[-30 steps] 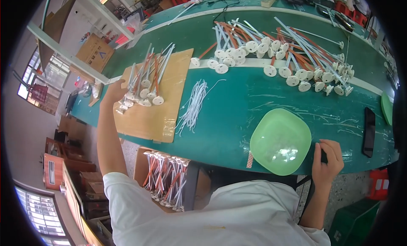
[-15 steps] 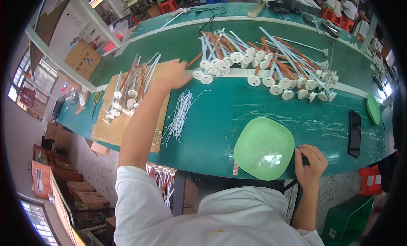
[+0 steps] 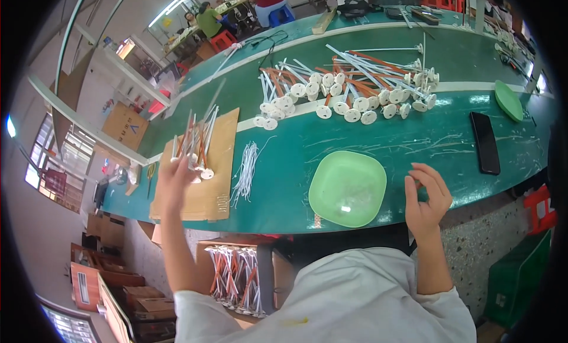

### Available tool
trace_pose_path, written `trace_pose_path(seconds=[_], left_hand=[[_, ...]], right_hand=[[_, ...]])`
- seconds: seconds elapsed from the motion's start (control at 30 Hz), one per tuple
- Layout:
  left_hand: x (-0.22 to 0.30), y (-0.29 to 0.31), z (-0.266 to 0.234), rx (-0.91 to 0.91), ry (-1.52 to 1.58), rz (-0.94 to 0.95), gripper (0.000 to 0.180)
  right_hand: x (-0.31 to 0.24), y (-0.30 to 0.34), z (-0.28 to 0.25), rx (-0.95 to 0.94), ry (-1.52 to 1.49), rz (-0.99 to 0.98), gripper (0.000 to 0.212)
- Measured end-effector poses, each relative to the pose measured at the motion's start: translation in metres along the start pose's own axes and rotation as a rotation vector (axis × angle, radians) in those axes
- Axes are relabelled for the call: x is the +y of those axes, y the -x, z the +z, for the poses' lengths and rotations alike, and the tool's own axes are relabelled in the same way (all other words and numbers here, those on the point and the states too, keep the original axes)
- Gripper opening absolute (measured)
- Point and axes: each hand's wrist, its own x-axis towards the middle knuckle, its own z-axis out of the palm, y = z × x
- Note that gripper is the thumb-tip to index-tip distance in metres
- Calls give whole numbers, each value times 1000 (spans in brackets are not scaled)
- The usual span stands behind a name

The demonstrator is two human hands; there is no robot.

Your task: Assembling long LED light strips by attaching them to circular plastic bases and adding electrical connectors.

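My left hand [image 3: 176,178] is over a small group of white and orange-brown strips with round white disc ends [image 3: 206,174], lying on a flat cardboard sheet [image 3: 225,142]. Its fingers are blurred and partly hide the discs, so whether they grip any is unclear. One pale strip above the group is smeared by motion. My right hand [image 3: 430,196] hovers at the table's front edge, right of a light green square plate [image 3: 348,189]. Its fingers are curved and apart, with nothing seen between them. A bundle of thin white ties [image 3: 246,172] lies between cardboard and plate.
A larger heap of disc-ended strips [image 3: 355,91] lies at the table's far middle. On the right are a black phone [image 3: 485,143] and another green plate [image 3: 509,100]. Scissors [image 3: 151,174] rest left of the cardboard. Below the table edge, a box [image 3: 236,278] holds tied bundles.
My left hand has moved from the cardboard's far right corner, near the large heap, left and nearer onto the small group. My right hand has lifted off the plate's side and its fingers have spread.
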Motion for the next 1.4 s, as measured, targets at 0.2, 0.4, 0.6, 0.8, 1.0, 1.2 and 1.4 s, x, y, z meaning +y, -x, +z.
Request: trace_pose_path(seconds=[0.2, 0.4, 0.6, 0.8, 1.0, 1.2, 1.4], left_hand=[[13, 136, 123, -230, 1145, -238, 52], [47, 202, 185, -424, 1277, -148, 57], [23, 228, 187, -478, 1243, -101, 63], [1, 245, 194, -459, 1275, -141, 67], [-8, 240, 191, -528, 1363, -151, 65], [-12, 227, 194, -553, 1133, -24, 58], [-20, 183, 187, -244, 731, 125, 64]], right_hand=[[-62, 5, 23, -133, -171, -299, 25], [-95, 27, 41, -201, -350, -364, 40], [-89, 46, 39, -83, -357, -501, 32], [-87, 57, 38, -22, -401, -570, 26], [-78, 46, 29, -246, -516, -589, 22], [-69, 43, 24, -333, -478, -552, 30], [-47, -18, 41, -608, -314, -383, 25]])
